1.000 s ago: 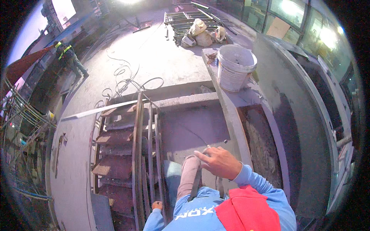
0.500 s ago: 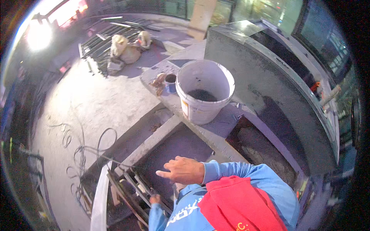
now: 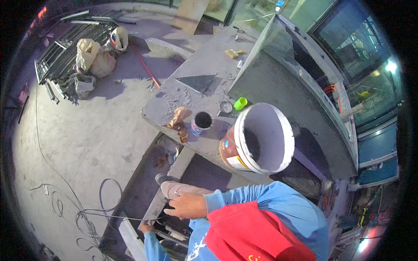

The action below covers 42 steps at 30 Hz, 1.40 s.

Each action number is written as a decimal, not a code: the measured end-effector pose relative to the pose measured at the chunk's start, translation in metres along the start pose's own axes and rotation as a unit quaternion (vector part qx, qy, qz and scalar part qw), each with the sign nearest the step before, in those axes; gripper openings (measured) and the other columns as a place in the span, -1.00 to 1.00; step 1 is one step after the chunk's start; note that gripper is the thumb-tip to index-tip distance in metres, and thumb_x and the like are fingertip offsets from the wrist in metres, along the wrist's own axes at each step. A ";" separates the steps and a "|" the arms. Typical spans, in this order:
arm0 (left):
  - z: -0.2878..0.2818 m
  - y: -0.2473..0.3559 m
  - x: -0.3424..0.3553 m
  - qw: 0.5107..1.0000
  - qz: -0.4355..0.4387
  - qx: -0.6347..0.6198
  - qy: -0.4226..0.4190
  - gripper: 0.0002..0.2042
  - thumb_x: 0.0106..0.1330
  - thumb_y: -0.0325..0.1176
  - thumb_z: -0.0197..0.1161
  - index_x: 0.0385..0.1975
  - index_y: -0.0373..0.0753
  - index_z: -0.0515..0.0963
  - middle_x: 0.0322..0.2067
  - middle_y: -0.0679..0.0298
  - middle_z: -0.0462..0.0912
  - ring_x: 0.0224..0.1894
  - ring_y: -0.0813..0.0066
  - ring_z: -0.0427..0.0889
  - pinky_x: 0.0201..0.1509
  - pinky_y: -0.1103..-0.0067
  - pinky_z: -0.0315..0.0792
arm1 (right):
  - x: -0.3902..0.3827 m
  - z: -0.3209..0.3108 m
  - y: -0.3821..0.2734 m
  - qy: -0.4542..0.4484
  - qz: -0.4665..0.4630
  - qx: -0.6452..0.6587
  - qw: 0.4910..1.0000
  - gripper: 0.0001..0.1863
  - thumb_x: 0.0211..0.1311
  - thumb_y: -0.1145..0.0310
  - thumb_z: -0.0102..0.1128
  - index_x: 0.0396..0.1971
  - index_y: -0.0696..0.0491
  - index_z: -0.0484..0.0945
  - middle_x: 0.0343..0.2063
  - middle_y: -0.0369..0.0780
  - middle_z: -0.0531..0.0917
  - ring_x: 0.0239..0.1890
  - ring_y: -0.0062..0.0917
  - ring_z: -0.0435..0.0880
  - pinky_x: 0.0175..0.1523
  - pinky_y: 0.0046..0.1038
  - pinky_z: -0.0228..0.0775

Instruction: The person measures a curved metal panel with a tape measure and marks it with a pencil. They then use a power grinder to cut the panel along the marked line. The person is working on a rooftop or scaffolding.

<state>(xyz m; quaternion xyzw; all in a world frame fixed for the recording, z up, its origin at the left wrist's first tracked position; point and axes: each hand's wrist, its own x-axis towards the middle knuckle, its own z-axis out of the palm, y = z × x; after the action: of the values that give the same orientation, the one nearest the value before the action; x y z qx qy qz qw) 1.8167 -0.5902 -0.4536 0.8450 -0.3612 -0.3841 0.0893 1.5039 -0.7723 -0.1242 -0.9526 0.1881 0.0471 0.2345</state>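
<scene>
Since the earlier frame, a dark grey shoe (image 3: 163, 179) has come into sight at the pale concrete ledge (image 3: 153, 212), by whose near end the left hand (image 3: 147, 227) is set at narrow metal rails (image 3: 176, 234), its grip too small to tell. Over a pinkish-grey trouser leg (image 3: 176, 189), the right hand (image 3: 187, 205) has its fingers loosely spread and bent. On the dusty grey concrete surface (image 3: 204, 101) stand a round white-rimmed plastic bucket (image 3: 230, 147) and a small blue-and-white can (image 3: 198, 129), between pale floor (image 3: 87, 143) and tall glass panes (image 3: 342, 39).

Before the hands (image 3: 188, 205), a ledge (image 3: 167, 101) bears a can (image 3: 201, 125) left of a bucket (image 3: 257, 141).
</scene>
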 end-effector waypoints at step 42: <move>-0.486 0.353 0.729 0.946 0.232 0.222 -0.039 -0.74 0.19 -0.16 0.17 -0.29 -0.20 0.60 -0.35 -0.01 0.67 -0.29 0.14 0.67 -0.22 0.35 0.53 | 0.497 -0.398 0.386 0.122 0.264 0.088 0.953 -0.37 0.07 0.17 0.29 0.17 0.02 0.37 -0.23 -0.08 0.56 -0.13 -0.18 0.60 -0.04 -0.20 0.42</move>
<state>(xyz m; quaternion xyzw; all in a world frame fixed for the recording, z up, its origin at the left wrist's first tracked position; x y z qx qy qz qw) 2.2956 -1.4020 -0.3935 0.7204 -0.6269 -0.2953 -0.0278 1.8168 -1.4403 -0.0261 -0.8428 0.4636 -0.0257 0.2723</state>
